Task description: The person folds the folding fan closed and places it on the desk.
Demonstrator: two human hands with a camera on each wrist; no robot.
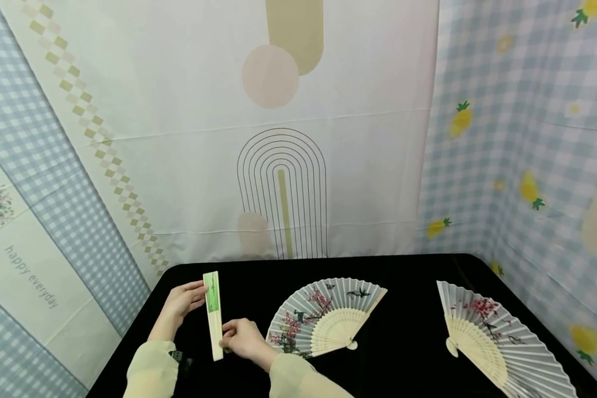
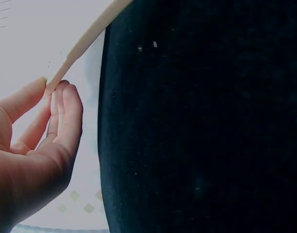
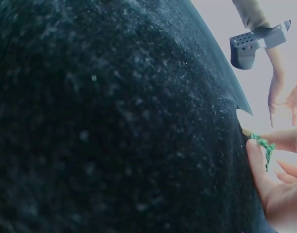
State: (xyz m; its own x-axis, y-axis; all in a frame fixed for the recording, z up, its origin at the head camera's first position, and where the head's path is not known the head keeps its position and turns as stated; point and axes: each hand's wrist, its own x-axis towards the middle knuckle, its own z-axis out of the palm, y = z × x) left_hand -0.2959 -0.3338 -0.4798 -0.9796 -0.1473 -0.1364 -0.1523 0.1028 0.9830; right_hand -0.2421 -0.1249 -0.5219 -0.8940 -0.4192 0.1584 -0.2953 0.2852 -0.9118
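Observation:
A folded hand fan [image 1: 213, 323] with pale ribs and a green panel on its upper part stands nearly upright, tilted slightly, between both hands. Near its top, my left hand [image 1: 183, 302] pinches one edge between thumb and fingertips; the left wrist view shows this hand [image 2: 46, 141] at the tip of the pale fan stick [image 2: 90, 36]. Lower down, my right hand [image 1: 249, 340] pinches the fan's other edge. By the right fingertips in the right wrist view hangs a green braided cord [image 3: 266, 146], beside the fan's pale rounded end [image 3: 244, 119].
An open fan [image 1: 339, 326] with pink blossoms and dark birds lies right of my right hand on the black table [image 1: 403, 342]. Another open fan [image 1: 502, 337] lies at the far right. Printed cloth [image 1: 189, 182] hangs behind the table. A grey wrist device [image 3: 257, 43] sits on the left wrist.

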